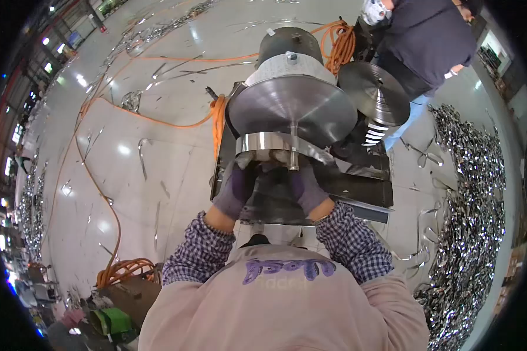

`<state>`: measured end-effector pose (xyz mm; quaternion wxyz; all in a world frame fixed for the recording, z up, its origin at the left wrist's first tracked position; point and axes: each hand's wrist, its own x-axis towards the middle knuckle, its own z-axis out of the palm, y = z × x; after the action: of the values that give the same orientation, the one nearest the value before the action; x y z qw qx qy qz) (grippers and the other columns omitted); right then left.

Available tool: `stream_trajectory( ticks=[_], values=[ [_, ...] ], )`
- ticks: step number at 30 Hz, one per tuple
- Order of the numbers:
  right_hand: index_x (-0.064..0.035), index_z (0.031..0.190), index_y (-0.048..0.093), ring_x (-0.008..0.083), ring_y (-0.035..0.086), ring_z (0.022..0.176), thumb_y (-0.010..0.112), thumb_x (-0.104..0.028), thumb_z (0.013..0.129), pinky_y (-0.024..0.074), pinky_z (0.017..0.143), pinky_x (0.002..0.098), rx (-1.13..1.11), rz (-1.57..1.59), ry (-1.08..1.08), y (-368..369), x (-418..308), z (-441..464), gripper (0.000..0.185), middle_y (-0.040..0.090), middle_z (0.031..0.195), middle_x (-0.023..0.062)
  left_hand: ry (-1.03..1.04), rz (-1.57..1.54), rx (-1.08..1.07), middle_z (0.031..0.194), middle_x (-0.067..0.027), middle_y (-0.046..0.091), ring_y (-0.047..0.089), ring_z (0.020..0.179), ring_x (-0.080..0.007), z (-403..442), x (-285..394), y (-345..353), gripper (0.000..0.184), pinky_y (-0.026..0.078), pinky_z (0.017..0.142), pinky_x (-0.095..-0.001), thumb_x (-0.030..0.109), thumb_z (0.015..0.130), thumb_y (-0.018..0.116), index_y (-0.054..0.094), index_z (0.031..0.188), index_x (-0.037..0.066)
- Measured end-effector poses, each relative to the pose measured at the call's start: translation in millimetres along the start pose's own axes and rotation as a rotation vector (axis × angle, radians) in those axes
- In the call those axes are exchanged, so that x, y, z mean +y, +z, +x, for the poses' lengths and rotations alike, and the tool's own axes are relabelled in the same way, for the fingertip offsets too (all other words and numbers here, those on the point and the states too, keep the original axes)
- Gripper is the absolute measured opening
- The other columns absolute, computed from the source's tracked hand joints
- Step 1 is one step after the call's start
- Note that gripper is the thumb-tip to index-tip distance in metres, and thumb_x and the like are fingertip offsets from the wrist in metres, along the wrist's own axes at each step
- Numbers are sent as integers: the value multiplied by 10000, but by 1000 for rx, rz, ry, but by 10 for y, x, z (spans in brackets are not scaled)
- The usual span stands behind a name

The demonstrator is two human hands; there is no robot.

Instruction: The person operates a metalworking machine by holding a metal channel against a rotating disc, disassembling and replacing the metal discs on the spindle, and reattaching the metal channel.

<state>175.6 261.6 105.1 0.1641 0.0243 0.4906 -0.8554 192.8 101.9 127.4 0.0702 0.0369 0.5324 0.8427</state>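
Note:
A wide shiny metal strip [263, 142] curves in front of a large round metal disc [293, 108], beside a short metal rod [294, 153] that sticks out from the disc. My left hand [240, 181], in a grey and purple glove, is closed on the strip's left part from below. Gloved alike, my right hand [305, 182] is up against the strip near the rod; its fingertips are hidden behind the strip and rod. Under both hands lies the dark machine base [357, 190].
Another person [421, 47] stands at the upper right by a second ringed disc [373, 93]. Orange hose [339, 47] hangs behind the machine and runs across the floor at left. Heaped metal strips [468, 234] cover the right side. A green object [116, 320] lies lower left.

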Motion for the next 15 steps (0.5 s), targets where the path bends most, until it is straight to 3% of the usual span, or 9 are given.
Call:
stream_trajectory(
  ticks=[2, 3, 4, 5, 7, 8, 11, 13, 15],
  values=[
    [-5, 1130, 529, 155, 577, 897, 418, -166, 945, 506, 739, 286, -31, -276, -390, -125, -70, 62, 269, 579, 1074, 96, 72, -13, 35, 1121, -67, 561, 531, 1043, -161, -23, -254, -136, 512, 433, 908, -315, 418, 924, 439, 461, 1236, 12],
    [-3, 1125, 544, 162, 593, 881, 458, -153, 925, 501, 752, 285, -22, -563, -579, -215, -158, 74, 264, 600, 1048, 94, 106, -19, 50, 1118, -64, 561, 531, 1033, -156, 8, -374, -234, 523, 429, 907, -312, 424, 921, 446, 463, 1235, 6],
    [-1, 1120, 558, 170, 610, 865, 498, -139, 904, 495, 765, 284, 41, -837, -779, -273, -277, 72, 263, 621, 1022, 91, 91, -62, -75, 1115, -56, 558, 531, 1015, -144, 66, -380, -265, 471, 431, 900, -302, 360, 930, 447, 465, 1234, 1],
    [0, 1094, 561, 153, 610, 818, 513, -140, 899, 493, 703, 269, 49, -577, -628, -208, -427, 6, 245, 627, 974, 89, 69, -102, -199, 1111, -48, 554, 530, 997, -131, 120, -370, -281, 421, 433, 893, -292, 295, 938, 449, 467, 1234, -5],
    [3, 1040, 566, 120, 610, 725, 544, -142, 888, 490, 577, 240, 51, -57, -328, -88, -645, -83, 211, 640, 878, 84, -56, -53, -101, 1091, -51, 556, 538, 952, -134, 184, -412, -148, 327, 450, 857, -298, 159, 966, 382, 465, 1238, -2],
    [11, 1036, 570, 125, 604, 642, 598, -125, 854, 489, 550, 253, 57, -15, -331, -166, -622, -30, 229, 645, 811, 62, -113, -54, -105, 1093, -67, 559, 546, 940, -160, 278, -532, -158, 338, 452, 867, -314, 217, 964, 393, 497, 1199, -3],
    [18, 1057, 565, 138, 614, 749, 590, -121, 858, 499, 628, 254, 98, -156, -361, -139, -752, -110, 244, 641, 878, 88, -235, -441, -110, 1099, -89, 564, 551, 965, -197, 415, -518, 166, 394, 455, 879, -333, 307, 941, 445, 507, 1181, 0],
    [22, 1070, 566, 154, 613, 828, 577, -114, 863, 504, 697, 271, 98, 65, -309, -211, -697, 1, 249, 636, 929, 104, -173, -482, -633, 1111, -98, 563, 548, 990, -218, 605, -247, 537, 439, 456, 892, -346, 340, 911, 496, 492, 1195, 5],
    [26, 1087, 566, 184, 603, 901, 561, -103, 864, 495, 769, 295, 36, 27, -313, -224, -706, -5, 258, 626, 990, 120, -197, -558, -782, 1071, -129, 578, 565, 951, -249, 541, 89, 750, 482, 469, 862, -359, 352, 881, 504, 478, 1192, -15]
  ],
)
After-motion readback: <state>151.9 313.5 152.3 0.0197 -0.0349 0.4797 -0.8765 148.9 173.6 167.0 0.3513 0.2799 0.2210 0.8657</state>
